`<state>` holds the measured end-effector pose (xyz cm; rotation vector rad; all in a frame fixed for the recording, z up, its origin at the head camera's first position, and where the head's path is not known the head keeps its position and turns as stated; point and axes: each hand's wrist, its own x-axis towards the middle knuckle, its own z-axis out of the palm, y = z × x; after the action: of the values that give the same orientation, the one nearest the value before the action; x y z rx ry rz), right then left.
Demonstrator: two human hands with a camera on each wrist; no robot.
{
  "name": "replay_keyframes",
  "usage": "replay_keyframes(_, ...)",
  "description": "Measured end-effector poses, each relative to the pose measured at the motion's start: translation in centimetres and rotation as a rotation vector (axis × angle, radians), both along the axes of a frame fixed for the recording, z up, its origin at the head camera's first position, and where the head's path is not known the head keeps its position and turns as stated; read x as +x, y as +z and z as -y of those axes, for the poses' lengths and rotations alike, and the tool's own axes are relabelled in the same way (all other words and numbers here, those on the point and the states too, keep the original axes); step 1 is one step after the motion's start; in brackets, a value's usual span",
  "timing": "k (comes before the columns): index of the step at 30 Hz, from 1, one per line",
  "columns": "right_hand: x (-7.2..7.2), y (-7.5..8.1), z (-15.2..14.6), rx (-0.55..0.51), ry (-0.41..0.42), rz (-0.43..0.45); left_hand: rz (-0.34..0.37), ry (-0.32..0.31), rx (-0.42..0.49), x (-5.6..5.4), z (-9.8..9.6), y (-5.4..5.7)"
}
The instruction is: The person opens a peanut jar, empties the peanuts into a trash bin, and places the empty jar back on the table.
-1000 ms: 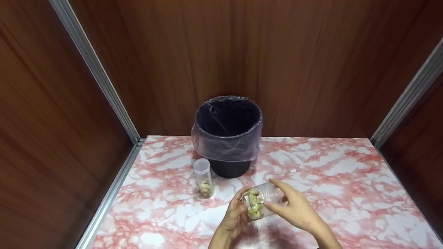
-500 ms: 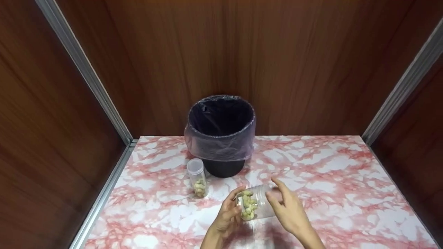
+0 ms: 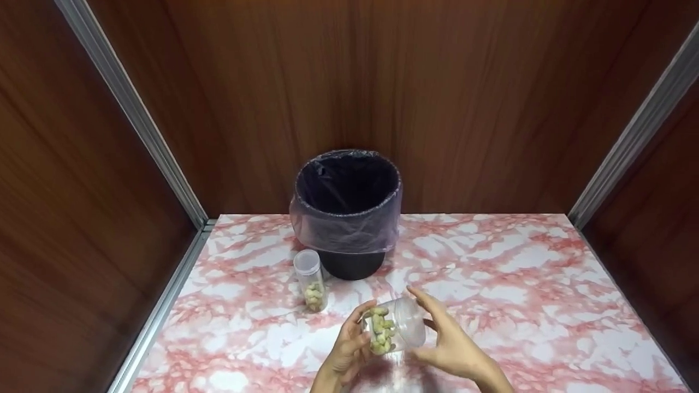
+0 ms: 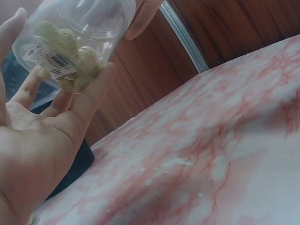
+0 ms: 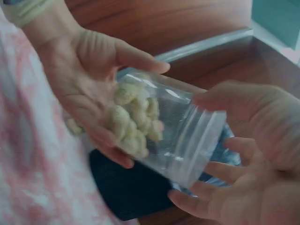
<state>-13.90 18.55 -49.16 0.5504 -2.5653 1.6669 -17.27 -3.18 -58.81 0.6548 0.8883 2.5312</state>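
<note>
A clear plastic jar (image 3: 401, 325) with a translucent lid (image 5: 199, 145) is tilted on its side above the table. Several unshelled peanuts (image 5: 131, 122) lie in its bottom end. My left hand (image 3: 347, 349) holds that end, thumb and fingers on opposite sides. A barcode label (image 4: 54, 61) shows on the base in the left wrist view. My right hand (image 3: 456, 346) spans the lid, its thumb and fingers on opposite edges. A second, slimmer clear jar (image 3: 311, 281) with peanuts stands upright, left of the hands.
Behind the standing jar is a black trash bin (image 3: 349, 265) lined with a thin purple bag (image 3: 349, 232). Red-and-white marbled sheeting covers the table (image 3: 524, 284). Brown wood panels (image 3: 349, 82) with metal edging rise at the back and sides.
My right hand parted from the lid half a second ago and is now around it again. The held jar has shifted slightly left and toward me. The standing jar stays in place.
</note>
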Motion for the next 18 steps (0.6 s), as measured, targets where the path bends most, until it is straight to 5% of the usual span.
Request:
replay_keyframes(5,0.8,-0.6,0.2,0.085,-0.308,0.041,-0.029,-0.008,-0.010,0.2,-0.3,-0.5)
replay_keyframes(8,0.6,-0.4,0.8,0.210,-0.406,0.085,-0.040,0.013,-0.024,0.2,-0.4,-0.7)
replay_keyframes(11,0.3,-0.3,1.2,0.279,-0.409,0.110,-0.040,0.046,-0.045,0.1,-0.3,-0.8)
replay_keyframes(14,-0.1,-0.3,1.3,0.241,-0.363,0.074,-0.026,0.063,-0.047,-0.1,-0.3,-0.8)
replay_keyframes(18,-0.6,-1.2,0.4,0.071,-0.143,-0.112,-0.006,0.032,-0.012,-0.4,-0.5,-0.7)
